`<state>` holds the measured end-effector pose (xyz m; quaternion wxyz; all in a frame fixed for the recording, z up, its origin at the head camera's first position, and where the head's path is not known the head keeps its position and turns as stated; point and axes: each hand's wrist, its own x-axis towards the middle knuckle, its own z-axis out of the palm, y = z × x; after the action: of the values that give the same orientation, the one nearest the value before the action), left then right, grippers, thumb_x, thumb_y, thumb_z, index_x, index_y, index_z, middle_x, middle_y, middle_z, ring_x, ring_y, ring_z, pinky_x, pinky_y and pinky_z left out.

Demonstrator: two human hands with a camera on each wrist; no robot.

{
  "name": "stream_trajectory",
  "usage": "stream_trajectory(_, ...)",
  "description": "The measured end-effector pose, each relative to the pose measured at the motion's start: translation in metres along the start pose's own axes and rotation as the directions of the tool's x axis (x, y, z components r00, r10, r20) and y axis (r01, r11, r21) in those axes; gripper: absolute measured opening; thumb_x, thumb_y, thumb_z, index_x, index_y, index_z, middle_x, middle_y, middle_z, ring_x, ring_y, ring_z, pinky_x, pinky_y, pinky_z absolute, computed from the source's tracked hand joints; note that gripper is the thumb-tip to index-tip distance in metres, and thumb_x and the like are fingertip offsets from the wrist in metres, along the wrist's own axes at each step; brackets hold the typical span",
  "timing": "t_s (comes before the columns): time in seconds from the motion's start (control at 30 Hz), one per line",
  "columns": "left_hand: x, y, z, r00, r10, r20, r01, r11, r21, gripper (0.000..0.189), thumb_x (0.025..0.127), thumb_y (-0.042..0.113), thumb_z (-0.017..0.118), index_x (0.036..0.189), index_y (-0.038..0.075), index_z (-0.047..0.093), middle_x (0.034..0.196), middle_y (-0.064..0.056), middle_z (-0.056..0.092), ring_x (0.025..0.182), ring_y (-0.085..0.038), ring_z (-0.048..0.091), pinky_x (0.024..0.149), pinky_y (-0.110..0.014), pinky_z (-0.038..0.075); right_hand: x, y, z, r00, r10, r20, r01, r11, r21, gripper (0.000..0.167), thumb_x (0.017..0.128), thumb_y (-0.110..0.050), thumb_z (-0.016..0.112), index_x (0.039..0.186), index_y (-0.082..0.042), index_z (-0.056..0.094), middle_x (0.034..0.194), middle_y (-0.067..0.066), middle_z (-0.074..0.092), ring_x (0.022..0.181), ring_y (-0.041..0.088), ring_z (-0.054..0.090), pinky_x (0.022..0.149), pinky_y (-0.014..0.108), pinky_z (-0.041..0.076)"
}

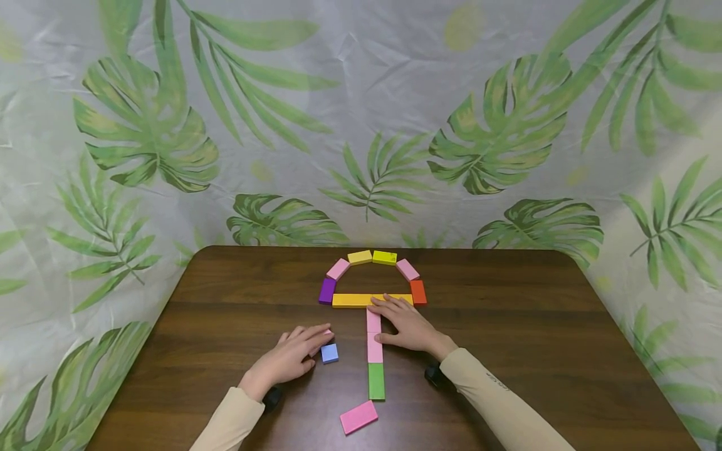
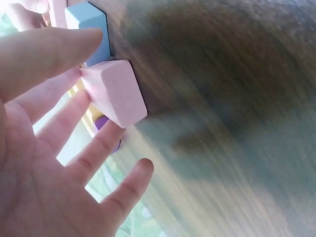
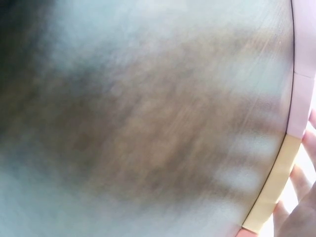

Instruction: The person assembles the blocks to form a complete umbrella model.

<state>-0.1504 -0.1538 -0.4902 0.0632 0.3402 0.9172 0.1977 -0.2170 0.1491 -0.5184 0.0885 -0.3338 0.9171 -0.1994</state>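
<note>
My left hand (image 1: 290, 354) is low over the table, fingertips touching the side of a pale pink block (image 2: 123, 94); its thumb stretches past that block toward a small light blue block (image 1: 329, 353). In the head view, the hand mostly hides the pink one. The right hand (image 1: 408, 326) rests its fingers on the right half of a long orange-yellow block (image 1: 350, 300), with its thumb at the edge of a lower pink block (image 1: 375, 347). That block stands in a column, between an upper pink block (image 1: 374, 321) and a green block (image 1: 376, 381).
Above the long block, an arch runs from a purple block (image 1: 327, 291) through pink and yellow blocks to a red-orange block (image 1: 418, 292). A brighter pink block (image 1: 358, 418) lies askew below the column. Leaf-patterned cloth (image 1: 366, 125) hangs behind the brown table (image 1: 225, 300).
</note>
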Motion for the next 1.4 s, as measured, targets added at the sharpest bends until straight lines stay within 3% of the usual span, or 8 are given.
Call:
stream_trajectory(0.23,-0.004,-0.001,0.0,0.999,-0.043,-0.019,0.042,0.999,-0.013,0.054,0.083,0.003,0.07,0.135,0.003,0.053,0.136,-0.015,0.045,0.119,-0.036,0.044,0.092,-0.068,0.034,0.001,0.0,0.0,1.0,-0.002,-0.001,0.002,1.0,-0.005,0.069,0.091,-0.049,0.057,0.149,-0.017,0.038,0.155,0.001,0.029,0.144,0.026,0.014,0.114,0.046,0.009)
stream_trajectory(0.6,-0.013,-0.002,0.004,0.994,-0.094,-0.048,0.095,0.995,0.003,0.057,0.08,0.025,0.079,0.129,0.005,0.059,0.114,-0.006,0.049,0.103,-0.025,0.044,0.082,-0.047,0.041,0.001,0.001,0.001,1.0,0.001,-0.003,-0.001,1.0,0.0,0.069,0.091,-0.049,0.057,0.148,-0.017,0.038,0.155,0.002,0.029,0.144,0.026,0.014,0.114,0.046,0.008)
stream_trajectory(0.73,-0.017,-0.002,0.003,0.994,-0.083,-0.065,0.082,0.997,-0.014,0.059,0.078,0.027,0.081,0.128,0.006,0.06,0.111,-0.005,0.049,0.101,-0.024,0.043,0.082,-0.049,0.041,0.001,0.001,0.001,1.0,0.0,0.0,0.0,1.0,-0.001,0.069,0.091,-0.049,0.057,0.148,-0.017,0.038,0.155,0.001,0.029,0.144,0.025,0.014,0.114,0.045,0.009)
stream_trajectory(1.0,-0.024,-0.004,0.004,0.999,-0.022,-0.039,0.02,0.999,-0.051,0.059,0.079,0.02,0.08,0.131,0.007,0.056,0.134,-0.006,0.051,0.123,-0.026,0.046,0.097,-0.053,0.038,0.001,0.001,0.001,1.0,-0.004,-0.003,0.004,1.0,-0.002,0.069,0.09,-0.05,0.058,0.148,-0.017,0.038,0.154,0.002,0.029,0.144,0.026,0.014,0.114,0.046,0.009)
stream_trajectory(1.27,-0.03,-0.004,0.011,0.994,0.002,-0.107,-0.006,0.999,-0.037,0.051,0.076,0.015,0.08,0.121,0.011,0.057,0.122,0.0,0.054,0.113,-0.021,0.053,0.086,-0.046,0.045,0.001,0.0,0.0,1.0,-0.006,-0.002,0.006,1.0,-0.004,0.069,0.091,-0.049,0.057,0.148,-0.017,0.038,0.154,0.002,0.029,0.144,0.025,0.014,0.114,0.046,0.009)
stream_trajectory(1.4,-0.034,-0.001,0.012,0.994,0.017,-0.107,-0.02,0.999,-0.025,0.047,0.076,0.016,0.081,0.118,0.013,0.059,0.119,0.002,0.054,0.109,-0.019,0.053,0.084,-0.044,0.045,0.0,-0.001,0.0,1.0,-0.008,-0.002,0.008,1.0,-0.002,0.069,0.091,-0.048,0.058,0.148,-0.016,0.038,0.154,0.002,0.03,0.144,0.026,0.014,0.114,0.046,0.009)
